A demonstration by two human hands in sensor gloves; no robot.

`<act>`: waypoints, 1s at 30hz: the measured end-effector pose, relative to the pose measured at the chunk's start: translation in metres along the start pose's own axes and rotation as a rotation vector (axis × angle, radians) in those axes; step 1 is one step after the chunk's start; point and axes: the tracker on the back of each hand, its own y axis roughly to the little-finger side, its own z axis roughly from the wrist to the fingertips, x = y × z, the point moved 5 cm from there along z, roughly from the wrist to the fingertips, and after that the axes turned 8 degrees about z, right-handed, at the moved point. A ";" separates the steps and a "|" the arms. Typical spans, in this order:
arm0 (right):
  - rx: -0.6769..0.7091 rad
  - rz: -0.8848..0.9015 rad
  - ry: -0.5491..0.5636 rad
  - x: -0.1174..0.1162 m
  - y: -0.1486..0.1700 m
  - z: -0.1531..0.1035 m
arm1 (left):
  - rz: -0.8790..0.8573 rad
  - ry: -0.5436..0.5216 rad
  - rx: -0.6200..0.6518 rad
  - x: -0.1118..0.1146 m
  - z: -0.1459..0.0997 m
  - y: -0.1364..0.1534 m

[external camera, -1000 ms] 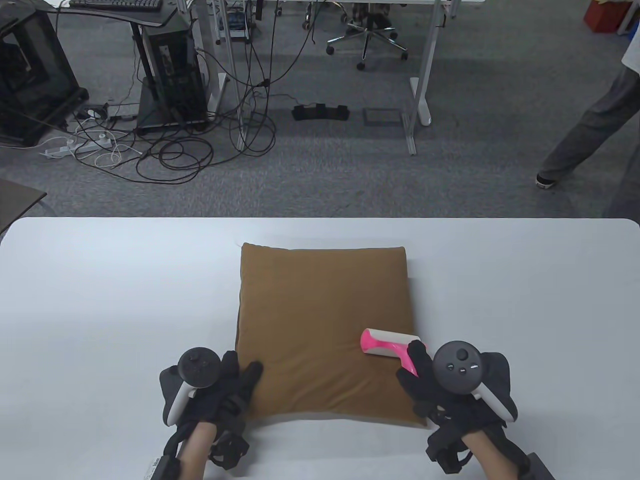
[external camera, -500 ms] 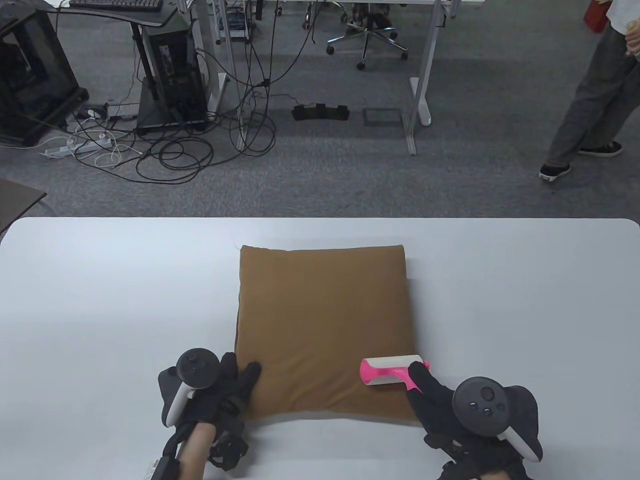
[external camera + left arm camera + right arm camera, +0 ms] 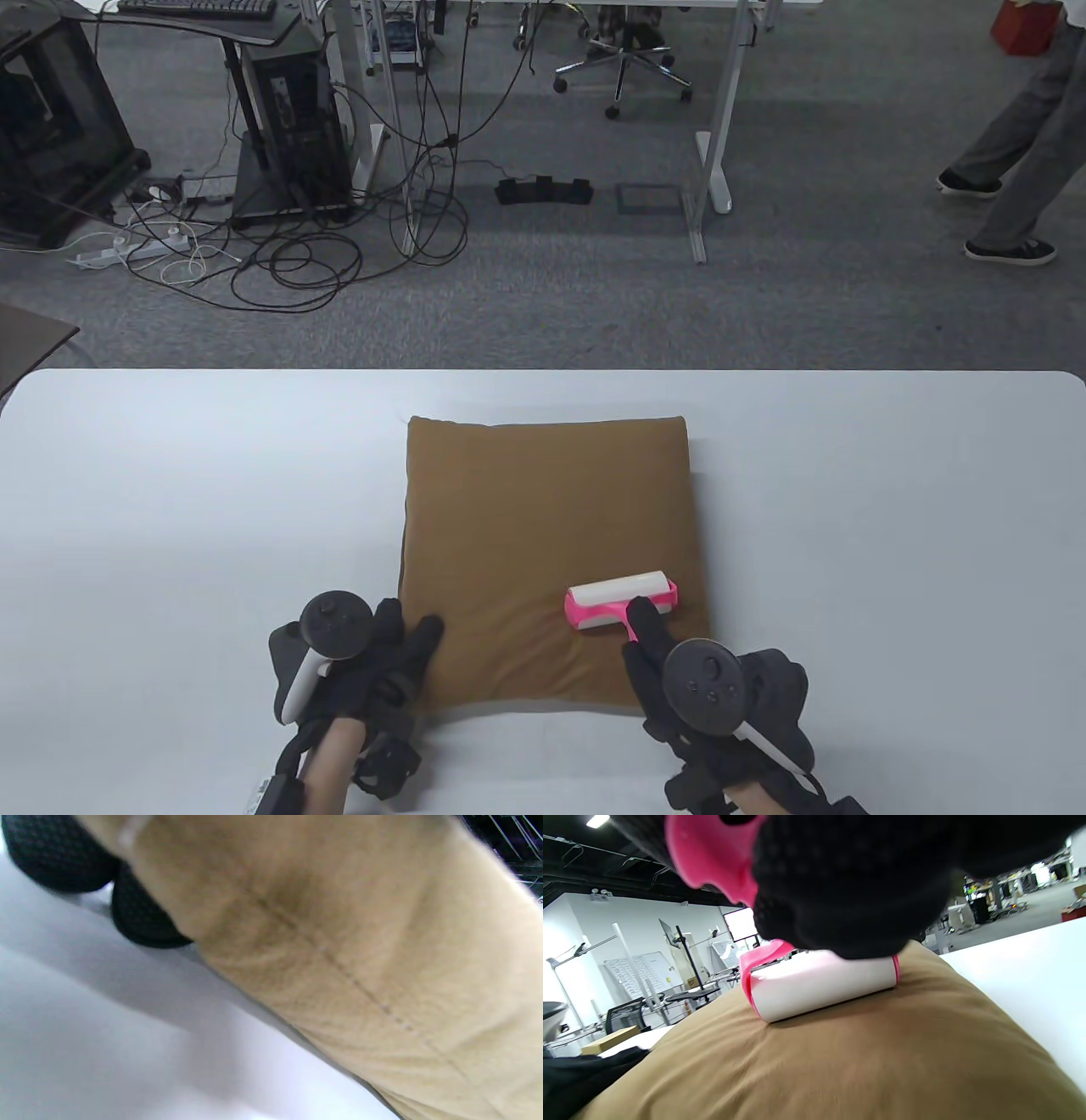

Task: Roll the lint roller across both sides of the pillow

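A brown square pillow (image 3: 543, 543) lies flat on the white table (image 3: 891, 526). My right hand (image 3: 670, 671) grips the pink handle of a lint roller (image 3: 621, 601), whose white roll rests on the pillow's near right part. In the right wrist view the roll (image 3: 818, 984) sits on the brown fabric (image 3: 840, 1069) under my gloved fingers (image 3: 848, 904). My left hand (image 3: 399, 654) rests on the pillow's near left corner, fingers laid on the fabric. The left wrist view shows the pillow's seam (image 3: 339, 963) close up, with gloved fingertips (image 3: 144, 925) at its edge.
The table's near edge lies just below both hands. Beyond the far edge are grey carpet, desk legs (image 3: 721, 127), cables (image 3: 297, 255) and an office chair (image 3: 624, 59). A person's legs (image 3: 1018, 170) walk at the far right.
My right hand has pulled the roller toward the near edge, then shifted it left and turned it so the handle points toward me. The left hand has stayed put. The walker has moved away.
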 end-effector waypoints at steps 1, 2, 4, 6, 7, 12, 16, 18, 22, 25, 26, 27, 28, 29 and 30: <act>-0.010 -0.004 0.004 -0.002 -0.001 0.005 | 0.000 0.001 0.000 0.000 0.000 0.000; -0.017 -0.002 0.009 -0.004 -0.002 0.012 | 0.000 0.002 0.000 0.000 0.000 0.000; -0.024 0.020 0.017 -0.008 -0.002 0.026 | -0.002 0.003 -0.001 0.000 0.000 0.000; -0.041 0.054 0.012 -0.013 -0.002 0.043 | -0.004 0.005 -0.002 0.000 0.000 0.000; -0.050 0.068 0.007 -0.015 -0.001 0.051 | -0.005 0.006 -0.002 0.000 0.000 0.000; -0.109 0.118 -0.032 -0.028 0.006 0.087 | -0.006 0.010 -0.004 -0.001 0.000 0.000; -0.142 0.116 -0.046 -0.039 0.012 0.109 | -0.006 0.015 -0.006 -0.001 0.001 0.000; -0.161 0.111 -0.052 -0.045 0.014 0.119 | -0.002 0.023 -0.007 -0.001 0.001 -0.001; -0.197 0.089 -0.061 -0.050 0.016 0.140 | 0.002 0.032 -0.007 -0.002 0.002 -0.001; -0.224 0.096 -0.071 -0.052 0.018 0.153 | 0.000 0.037 -0.008 -0.002 0.003 -0.001; -0.226 0.098 -0.075 -0.053 0.019 0.155 | -0.002 0.041 -0.007 -0.002 0.003 -0.002; -0.226 0.100 -0.075 -0.053 0.019 0.156 | -0.003 0.042 -0.007 -0.002 0.003 -0.002; -0.225 0.100 -0.074 -0.053 0.019 0.156 | -0.004 0.043 -0.007 -0.002 0.003 -0.002; -0.218 0.081 -0.083 -0.053 0.018 0.155 | -0.005 0.044 -0.007 -0.002 0.003 -0.002; -0.211 0.068 -0.086 -0.052 0.018 0.153 | -0.006 0.044 -0.007 -0.002 0.004 -0.002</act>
